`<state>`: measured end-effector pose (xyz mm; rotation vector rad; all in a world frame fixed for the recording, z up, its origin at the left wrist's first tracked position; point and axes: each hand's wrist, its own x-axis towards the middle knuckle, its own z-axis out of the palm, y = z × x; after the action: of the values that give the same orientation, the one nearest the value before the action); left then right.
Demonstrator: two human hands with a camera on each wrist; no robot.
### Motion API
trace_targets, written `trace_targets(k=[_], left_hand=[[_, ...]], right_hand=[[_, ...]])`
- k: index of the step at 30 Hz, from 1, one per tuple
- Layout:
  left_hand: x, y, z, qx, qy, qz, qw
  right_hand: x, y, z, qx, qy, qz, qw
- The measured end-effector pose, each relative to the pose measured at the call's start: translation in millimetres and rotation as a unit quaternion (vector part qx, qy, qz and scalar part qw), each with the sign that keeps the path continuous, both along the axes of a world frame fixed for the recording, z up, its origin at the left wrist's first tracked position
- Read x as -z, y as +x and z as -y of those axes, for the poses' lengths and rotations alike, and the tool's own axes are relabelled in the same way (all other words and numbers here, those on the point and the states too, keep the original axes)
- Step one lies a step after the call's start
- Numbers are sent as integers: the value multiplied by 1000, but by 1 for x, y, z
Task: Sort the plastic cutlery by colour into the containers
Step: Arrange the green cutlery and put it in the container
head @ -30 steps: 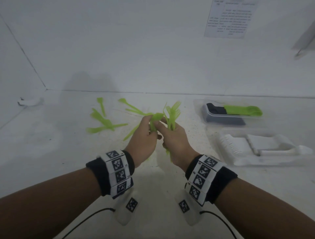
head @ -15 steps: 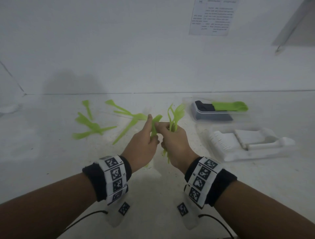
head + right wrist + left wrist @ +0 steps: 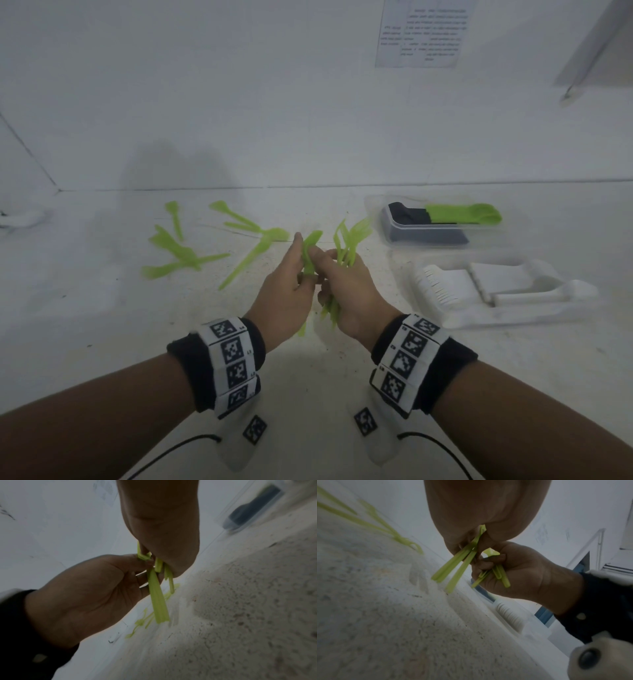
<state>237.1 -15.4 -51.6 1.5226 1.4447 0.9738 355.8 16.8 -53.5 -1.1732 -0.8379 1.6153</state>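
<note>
Both hands meet above the middle of the table. My left hand [image 3: 303,265] pinches a few green pieces [image 3: 311,251], whose handles [image 3: 453,568] hang down below the fingers. My right hand [image 3: 330,265] grips a bundle of green forks [image 3: 349,240], tines fanning upward, handles [image 3: 499,574] sticking out under the fist. The right thumb touches the left hand's pieces [image 3: 157,601]. Several loose green pieces [image 3: 178,251] lie on the table at the left. A clear container [image 3: 387,236] at the right holds black and green cutlery [image 3: 462,216]; a white container [image 3: 513,318] holds white cutlery.
The white table [image 3: 102,325] meets a white wall at the back, with a printed sheet [image 3: 424,31] taped high up. A small white object [image 3: 24,219] lies at the far left. Cables run from both wrist mounts near the front edge.
The two hands stay pressed together and have sunk slightly toward me. The left hand's green pieces now stand more upright between the hands. The loose cutlery and containers have not moved.
</note>
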Motion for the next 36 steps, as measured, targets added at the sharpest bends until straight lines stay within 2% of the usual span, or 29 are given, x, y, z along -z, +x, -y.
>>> trace_targets(k=[6,11,16,19,25,28,31,34,36], left_hand=[[-4,4,-4,5,10,-20,1000],[-4,3,-5,-47,37,-18,998],[-6,0,-12,-149,-18,100,984],[-13,-2,-17,-185,-44,150,970],[-21,-5,-21,-204,-96,269,936],[-20,-3,-18,-180,-98,259,944],[-19,2,-12,-151,-82,230,958],[-20,6,-9,-143,-58,202,967],[-22,6,-8,-153,-57,218,962]], right_hand=[[-1,7,-8,-40,-12,-69,997],[0,9,-7,-68,-19,-24,997],[4,12,7,-121,-30,-74,989],[2,13,7,-153,-8,-71,986],[-3,12,-3,-111,22,-69,991],[-2,12,-2,-98,3,-97,990],[-8,9,5,-137,23,-105,985],[-13,4,13,-160,84,-57,982],[-13,2,14,-158,111,-1,981]])
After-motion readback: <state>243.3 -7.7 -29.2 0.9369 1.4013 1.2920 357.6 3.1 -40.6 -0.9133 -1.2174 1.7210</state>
